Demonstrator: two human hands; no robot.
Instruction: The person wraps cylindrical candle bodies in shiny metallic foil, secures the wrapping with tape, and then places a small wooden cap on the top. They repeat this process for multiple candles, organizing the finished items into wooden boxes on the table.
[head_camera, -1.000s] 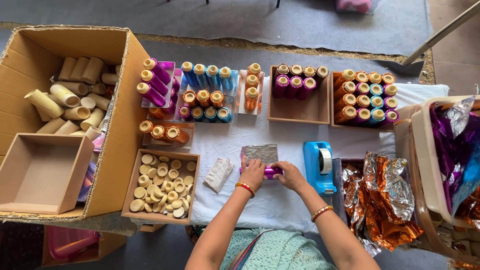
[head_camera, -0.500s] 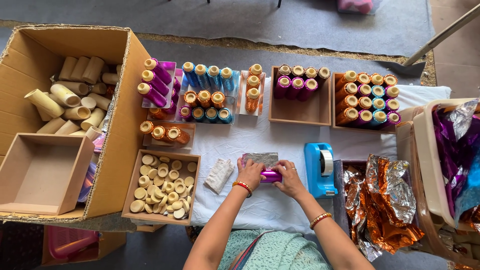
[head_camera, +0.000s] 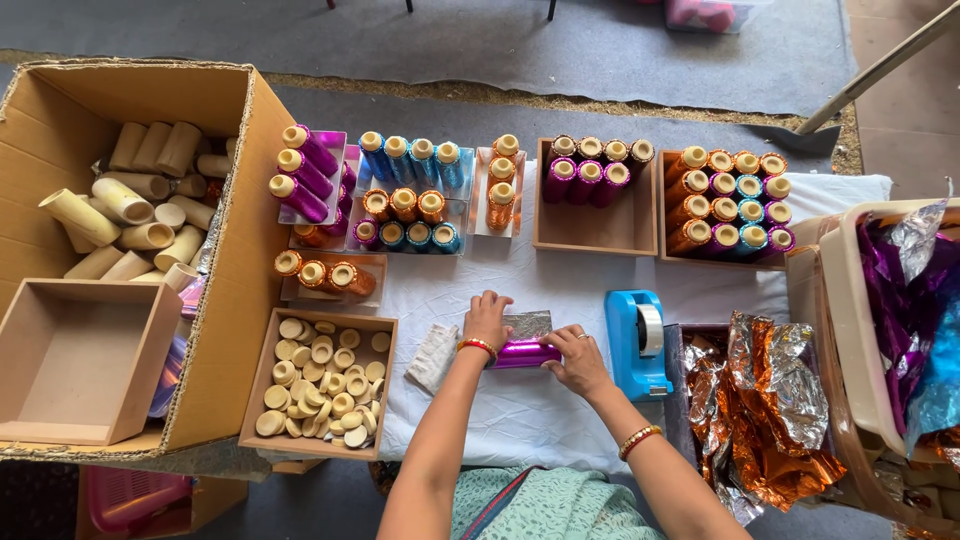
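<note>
A purple foil-covered tube (head_camera: 526, 352) lies on the white cloth (head_camera: 520, 420) in front of me, with a silver foil sheet (head_camera: 528, 324) trailing from its far side. My left hand (head_camera: 487, 319) presses on the tube's left end and the foil. My right hand (head_camera: 577, 360) grips the tube's right end. Both wrists wear red bangles.
A blue tape dispenser (head_camera: 638, 342) stands right of my hands. A tray of round caps (head_camera: 318, 382) sits to the left, a large cardboard box of bare tubes (head_camera: 140, 200) beyond it. Trays of wrapped tubes (head_camera: 590, 195) line the far side. Crumpled foil (head_camera: 770, 410) fills bins at right.
The foil sheet has been rolled further round the tube, so less silver shows. Both hands have closed in on the purple tube.
</note>
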